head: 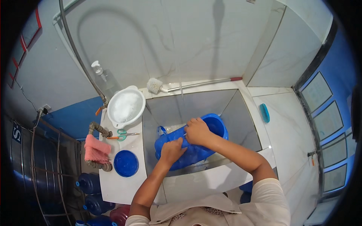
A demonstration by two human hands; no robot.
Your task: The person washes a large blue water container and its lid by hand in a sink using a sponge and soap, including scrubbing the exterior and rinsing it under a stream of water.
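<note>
A large blue plastic container lies on its side in the sink basin, its wide round mouth toward the upper right. My left hand presses on its upper side, fingers bent against the plastic. Just to the right, my right hand is curled over the same surface near the mouth. A small pale tip shows at its fingers; what it belongs to is mostly hidden. Beyond the container's closed end lies a clear blue plastic piece. A thin stream of water falls behind the container.
On the left ledge are a white basin of suds, teal-handled scissors and a blue round lid. A pink cloth hangs over a pipe. A long-handled brush lies along the back rim; a teal brush sits right.
</note>
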